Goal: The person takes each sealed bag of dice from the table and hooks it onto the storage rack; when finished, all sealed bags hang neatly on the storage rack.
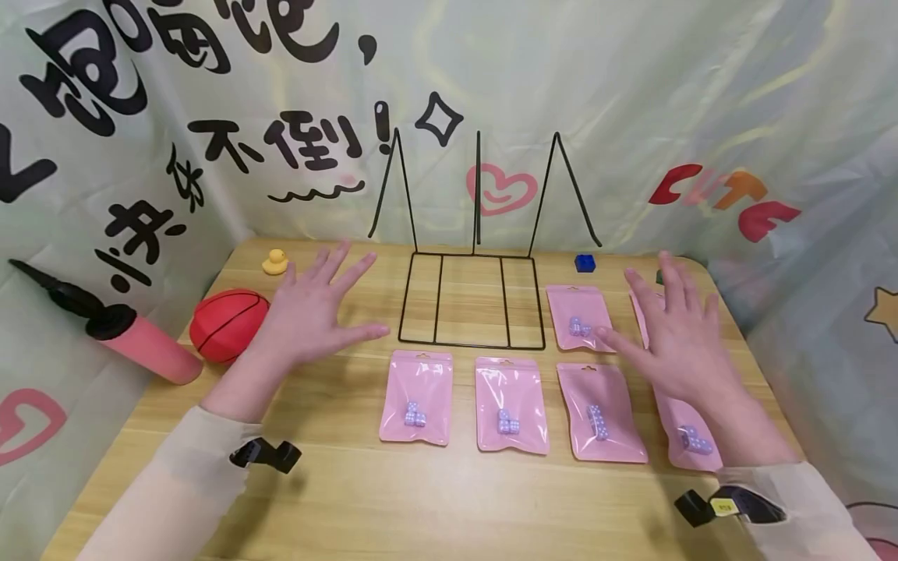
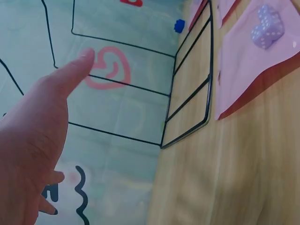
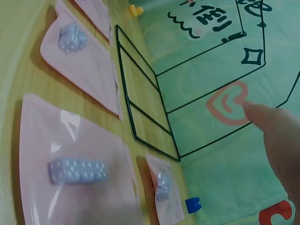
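Note:
Both hands hover flat, fingers spread, above a wooden table (image 1: 351, 499). My left hand (image 1: 309, 312) is left of a black wire rack (image 1: 471, 300) and holds nothing; the left wrist view shows its thumb (image 2: 77, 65) out straight. My right hand (image 1: 677, 343) is over the right-hand pink bags and covers part of two of them; whether it touches them I cannot tell. Several pink bags lie flat, each with small purple dotted blocks inside: one (image 1: 416, 397), another (image 1: 511, 405), a third (image 1: 601, 413) in the near row, and one (image 1: 578, 318) behind. A finger (image 3: 276, 136) shows in the right wrist view.
A red ball (image 1: 228, 325) and a pink pump (image 1: 140, 343) lie at the table's left edge. A yellow duck (image 1: 275, 262) and a blue brick (image 1: 585, 262) sit at the back. A printed cloth backdrop (image 1: 631, 117) closes in the table.

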The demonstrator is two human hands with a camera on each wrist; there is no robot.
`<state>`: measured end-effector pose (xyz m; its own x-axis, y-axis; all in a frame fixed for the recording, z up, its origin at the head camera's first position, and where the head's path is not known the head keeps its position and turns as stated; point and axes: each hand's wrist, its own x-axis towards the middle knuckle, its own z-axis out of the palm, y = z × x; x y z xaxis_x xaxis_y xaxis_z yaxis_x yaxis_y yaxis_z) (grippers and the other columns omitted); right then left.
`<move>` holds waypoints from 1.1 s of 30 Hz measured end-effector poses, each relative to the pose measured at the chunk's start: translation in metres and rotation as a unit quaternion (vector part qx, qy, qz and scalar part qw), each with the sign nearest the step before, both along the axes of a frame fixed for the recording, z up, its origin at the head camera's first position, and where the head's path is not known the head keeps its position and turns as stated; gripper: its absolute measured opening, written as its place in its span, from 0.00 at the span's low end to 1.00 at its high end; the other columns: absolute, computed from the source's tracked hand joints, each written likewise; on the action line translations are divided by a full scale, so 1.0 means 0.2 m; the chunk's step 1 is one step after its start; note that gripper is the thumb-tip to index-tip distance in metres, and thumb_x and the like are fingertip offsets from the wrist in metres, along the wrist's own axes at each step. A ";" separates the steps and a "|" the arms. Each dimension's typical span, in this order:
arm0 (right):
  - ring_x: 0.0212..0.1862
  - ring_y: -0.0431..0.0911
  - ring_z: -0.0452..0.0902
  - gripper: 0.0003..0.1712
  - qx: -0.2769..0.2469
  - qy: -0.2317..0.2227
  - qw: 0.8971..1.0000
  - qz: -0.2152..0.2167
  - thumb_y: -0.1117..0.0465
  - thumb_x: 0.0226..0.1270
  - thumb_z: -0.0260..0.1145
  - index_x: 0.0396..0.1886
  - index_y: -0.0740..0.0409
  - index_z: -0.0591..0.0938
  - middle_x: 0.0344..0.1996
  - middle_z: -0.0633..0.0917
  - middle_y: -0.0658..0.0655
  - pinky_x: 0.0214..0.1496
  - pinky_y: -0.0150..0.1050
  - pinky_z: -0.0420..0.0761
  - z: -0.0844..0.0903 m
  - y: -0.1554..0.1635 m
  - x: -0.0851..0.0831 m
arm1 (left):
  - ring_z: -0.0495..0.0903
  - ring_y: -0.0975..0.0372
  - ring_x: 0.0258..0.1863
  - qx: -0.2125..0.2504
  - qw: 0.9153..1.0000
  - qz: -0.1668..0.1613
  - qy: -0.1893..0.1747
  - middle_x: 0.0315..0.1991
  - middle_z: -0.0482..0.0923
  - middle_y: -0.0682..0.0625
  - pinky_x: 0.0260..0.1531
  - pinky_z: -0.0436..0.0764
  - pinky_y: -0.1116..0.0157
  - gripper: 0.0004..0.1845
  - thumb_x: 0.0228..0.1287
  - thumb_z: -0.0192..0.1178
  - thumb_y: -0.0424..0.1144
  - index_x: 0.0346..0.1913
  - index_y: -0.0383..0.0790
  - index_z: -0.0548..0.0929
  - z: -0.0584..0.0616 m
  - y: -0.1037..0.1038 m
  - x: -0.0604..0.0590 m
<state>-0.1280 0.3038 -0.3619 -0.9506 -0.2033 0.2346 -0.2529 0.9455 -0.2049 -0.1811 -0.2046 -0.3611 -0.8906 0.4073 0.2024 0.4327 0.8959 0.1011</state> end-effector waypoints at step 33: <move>0.67 0.67 0.77 0.37 -0.316 -0.124 0.939 -0.051 0.47 0.75 0.72 0.75 0.59 0.74 0.68 0.78 0.68 0.45 0.19 0.79 -0.07 0.03 -0.13 | 0.81 0.44 0.64 0.213 0.967 -0.101 -0.101 0.76 0.70 0.41 0.70 0.73 0.44 0.29 0.69 0.72 0.53 0.67 0.41 0.84 -0.49 0.07 -0.11</move>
